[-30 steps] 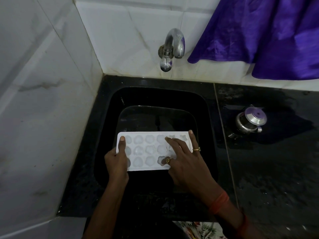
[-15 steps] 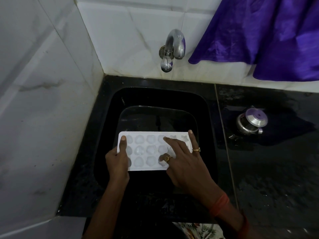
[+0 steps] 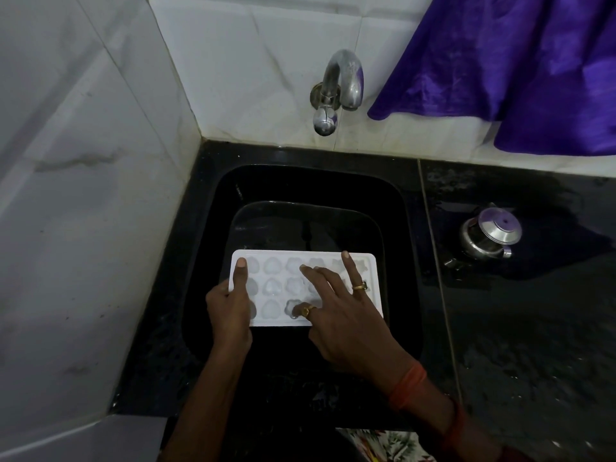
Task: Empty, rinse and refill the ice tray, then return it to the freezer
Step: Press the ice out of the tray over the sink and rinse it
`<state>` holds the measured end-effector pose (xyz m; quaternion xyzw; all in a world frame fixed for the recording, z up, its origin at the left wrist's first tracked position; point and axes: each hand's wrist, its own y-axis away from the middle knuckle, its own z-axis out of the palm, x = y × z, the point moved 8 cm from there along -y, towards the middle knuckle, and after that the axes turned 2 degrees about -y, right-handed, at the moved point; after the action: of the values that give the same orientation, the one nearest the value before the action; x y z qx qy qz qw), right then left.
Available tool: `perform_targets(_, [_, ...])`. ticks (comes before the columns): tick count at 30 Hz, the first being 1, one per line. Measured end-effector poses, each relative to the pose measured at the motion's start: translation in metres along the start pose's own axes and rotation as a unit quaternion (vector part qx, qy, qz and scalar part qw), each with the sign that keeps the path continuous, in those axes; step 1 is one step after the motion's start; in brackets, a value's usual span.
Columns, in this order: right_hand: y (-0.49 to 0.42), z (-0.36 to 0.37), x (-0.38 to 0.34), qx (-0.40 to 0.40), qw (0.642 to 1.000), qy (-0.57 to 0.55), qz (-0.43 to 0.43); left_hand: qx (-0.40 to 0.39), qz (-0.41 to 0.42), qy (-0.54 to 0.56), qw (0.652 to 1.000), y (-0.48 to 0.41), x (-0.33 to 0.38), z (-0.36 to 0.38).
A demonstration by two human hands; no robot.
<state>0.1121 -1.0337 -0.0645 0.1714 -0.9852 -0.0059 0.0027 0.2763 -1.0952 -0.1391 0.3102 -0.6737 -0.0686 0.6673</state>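
Both on ice tray [image 3: 373, 295]: left grip [image 3: 230, 305] clasps, right grip [image 3: 346, 311] presses

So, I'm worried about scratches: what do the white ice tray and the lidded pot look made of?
The white ice tray looks like matte moulded plastic, going by its dull, even surface. The small lidded pot seems polished steel: bright reflections.

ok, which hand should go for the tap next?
Right, probably. The right hand only rests spread fingers on the ice tray, so it can lift off toward the tap. The left hand grips the tray's left end, holding it over the sink.
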Motion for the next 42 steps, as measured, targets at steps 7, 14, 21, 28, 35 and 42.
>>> perform_targets(7, [-0.005,-0.007,-0.001,0.009,1.0,-0.011,0.0,0.001,0.0,-0.001,1.0,-0.001,0.002,0.0])
perform_targets(14, [-0.007,-0.003,-0.009,0.021,1.0,-0.022,-0.002,0.003,0.005,-0.001,1.0,-0.003,0.004,0.0])
perform_targets(21, [-0.007,-0.001,-0.012,0.02,0.999,-0.032,0.011,0.01,0.006,-0.002,1.0,-0.007,0.003,-0.001])
perform_targets(28, [-0.009,0.0,-0.017,0.03,0.999,-0.035,0.01,0.016,0.014,-0.015,1.0,-0.008,0.0,-0.004])
perform_targets(35, [-0.007,0.003,-0.017,0.033,0.998,-0.041,0.022,0.018,0.01,-0.013,1.0,-0.008,0.001,-0.004])
perform_targets(42, [-0.006,0.0,-0.016,0.028,0.997,-0.052,0.045,0.016,0.009,-0.013,1.0,-0.006,0.001,-0.003])
